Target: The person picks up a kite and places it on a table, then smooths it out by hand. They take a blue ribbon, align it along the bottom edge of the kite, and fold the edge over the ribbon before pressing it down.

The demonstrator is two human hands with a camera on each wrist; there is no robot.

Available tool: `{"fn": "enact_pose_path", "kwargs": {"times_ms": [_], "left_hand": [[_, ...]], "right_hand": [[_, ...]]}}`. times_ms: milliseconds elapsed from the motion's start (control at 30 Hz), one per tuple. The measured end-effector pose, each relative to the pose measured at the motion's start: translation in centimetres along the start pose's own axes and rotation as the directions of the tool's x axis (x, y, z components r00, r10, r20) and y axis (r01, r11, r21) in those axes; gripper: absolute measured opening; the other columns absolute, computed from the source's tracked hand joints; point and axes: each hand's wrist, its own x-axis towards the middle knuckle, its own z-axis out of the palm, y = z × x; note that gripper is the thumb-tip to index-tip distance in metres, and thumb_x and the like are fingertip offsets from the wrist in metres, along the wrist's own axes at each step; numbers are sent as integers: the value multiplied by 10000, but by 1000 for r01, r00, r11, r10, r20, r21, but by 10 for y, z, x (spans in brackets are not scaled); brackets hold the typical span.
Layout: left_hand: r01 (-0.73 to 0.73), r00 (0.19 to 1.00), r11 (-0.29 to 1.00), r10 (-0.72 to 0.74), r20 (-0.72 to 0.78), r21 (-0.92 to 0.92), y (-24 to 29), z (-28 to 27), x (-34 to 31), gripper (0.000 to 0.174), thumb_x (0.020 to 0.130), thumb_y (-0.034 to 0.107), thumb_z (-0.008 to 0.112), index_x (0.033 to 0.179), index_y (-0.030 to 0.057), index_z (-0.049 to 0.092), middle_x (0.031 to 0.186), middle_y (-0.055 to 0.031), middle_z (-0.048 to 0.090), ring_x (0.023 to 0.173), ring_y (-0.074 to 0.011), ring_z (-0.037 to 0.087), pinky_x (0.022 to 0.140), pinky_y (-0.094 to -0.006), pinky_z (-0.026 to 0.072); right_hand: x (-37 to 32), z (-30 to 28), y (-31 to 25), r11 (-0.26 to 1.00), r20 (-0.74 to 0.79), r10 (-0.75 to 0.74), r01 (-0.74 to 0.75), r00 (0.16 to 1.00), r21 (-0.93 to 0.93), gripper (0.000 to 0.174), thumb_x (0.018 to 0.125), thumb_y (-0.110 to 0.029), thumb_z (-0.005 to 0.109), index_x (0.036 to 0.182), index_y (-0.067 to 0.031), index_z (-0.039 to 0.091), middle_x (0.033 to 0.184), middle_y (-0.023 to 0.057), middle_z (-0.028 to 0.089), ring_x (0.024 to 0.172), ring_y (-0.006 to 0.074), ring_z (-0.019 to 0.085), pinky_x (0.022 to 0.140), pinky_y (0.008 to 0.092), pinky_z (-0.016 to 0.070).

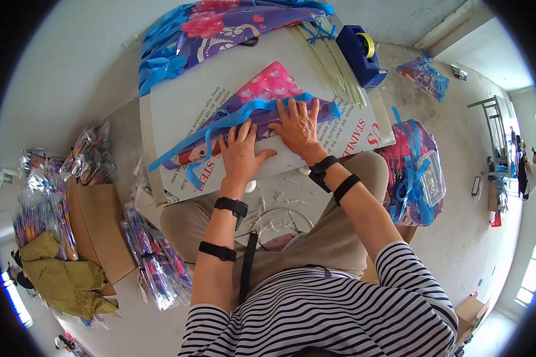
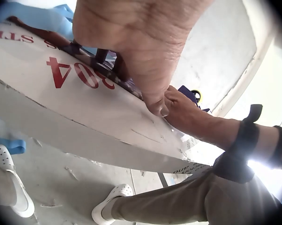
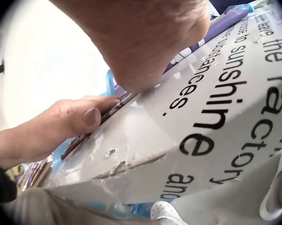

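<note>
A folded kite (image 1: 271,83) of purple and pink printed sheet lies slantwise on a white board (image 1: 173,110) with red and black lettering. A blue ribbon (image 1: 247,110) runs along its length, one end hanging toward the near left. My left hand (image 1: 238,156) rests on the kite's middle, fingers extended and thumb spread to the right. Beside it, my right hand (image 1: 299,128) presses the kite further right with outstretched fingers. In the right wrist view, the left hand (image 3: 47,126) lies flat along the kite's rolled edge. The palms hide part of the print.
More kites (image 1: 220,30) with blue ribbons are piled at the board's far edge. Thin pale rods (image 1: 333,62) lie near a blue tape dispenser (image 1: 360,56). A cardboard box (image 1: 101,226) and plastic-wrapped bundles (image 1: 158,256) stand left; a ribbon-topped pile (image 1: 408,152) sits right.
</note>
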Motion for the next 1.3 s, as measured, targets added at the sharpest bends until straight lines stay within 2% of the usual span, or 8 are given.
{"fn": "enact_pose_path", "kwargs": {"times_ms": [533, 733, 800, 867, 933, 1000, 1100, 1300], "left_hand": [[-4, 1000, 1000, 4, 29, 8, -3, -3, 2, 832, 733, 504, 833, 1381, 40, 594, 1529, -61, 481, 1390, -352, 438, 1114, -671, 314], [-103, 990, 955, 72, -121, -276, -28, -13, 3, 509, 797, 252, 820, 1241, 41, 688, 1334, -139, 638, 1230, -362, 575, 1053, -518, 437], [32, 978, 903, -117, -173, -429, -34, -20, 3, 389, 792, 159, 805, 1151, 38, 717, 1210, -136, 688, 1118, -347, 625, 1000, -471, 468], [-10, 962, 912, -103, -253, -411, -46, -27, 25, 357, 774, 156, 819, 1102, 52, 727, 1144, -132, 686, 1070, -358, 615, 960, -483, 481], [118, 971, 972, -156, -181, -205, -51, -41, 51, 363, 752, 204, 839, 1077, 73, 745, 1121, -145, 667, 1071, -382, 591, 947, -475, 483], [126, 970, 957, -174, -168, -263, -53, -41, 72, 392, 729, 271, 860, 1064, 95, 756, 1115, -147, 646, 1082, -381, 573, 944, -464, 471], [221, 969, 972, -210, 128, -76, -53, -35, 89, 338, 706, 337, 878, 919, 101, 764, 1060, -127, 682, 1025, -322, 621, 871, -447, 474], [366, 920, 835, -257, 298, -411, -72, -22, 96, 245, 728, 274, 854, 762, 86, 701, 653, -48, 654, 625, -185, 605, 658, -369, 438]], "right_hand": [[-4, 8, 9, 998, -14, -33, 34, 999, 51, 747, 907, -564, 632, 1434, -43, 533, 1509, 190, 455, 1445, 354, 369, 1209, 631, 166], [-4, 8, 9, 998, 13, -20, 19, 1000, 65, 720, 944, -554, 602, 1459, -61, 505, 1542, 189, 423, 1465, 346, 353, 1212, 623, 173], [-4, 9, 9, 998, 16, -16, 15, 1000, 69, 723, 948, -559, 593, 1464, -61, 502, 1546, 191, 419, 1471, 345, 346, 1216, 614, 172], [-5, 10, 9, 998, 21, -14, 13, 1000, 68, 725, 952, -564, 583, 1469, -62, 498, 1551, 192, 414, 1476, 344, 339, 1220, 606, 170], [-5, 11, 8, 997, 29, -8, 6, 1000, 71, 725, 955, -562, 581, 1471, -61, 496, 1551, 193, 413, 1481, 345, 333, 1222, 598, 172], [-5, 9, 8, 997, 31, -6, 3, 1000, 82, 727, 955, -563, 580, 1472, -60, 494, 1551, 194, 412, 1481, 347, 331, 1224, 593, 174], [-5, 10, 9, 995, 26, 2, -5, 1000, 102, 736, 944, -569, 590, 1462, -54, 505, 1548, 194, 415, 1480, 352, 329, 1233, 573, 172], [-7, 11, 9, 994, 28, 9, -12, 1000, 110, 749, 957, -575, 570, 1484, -51, 480, 1560, 204, 397, 1488, 358, 319, 1232, 564, 181]]}}
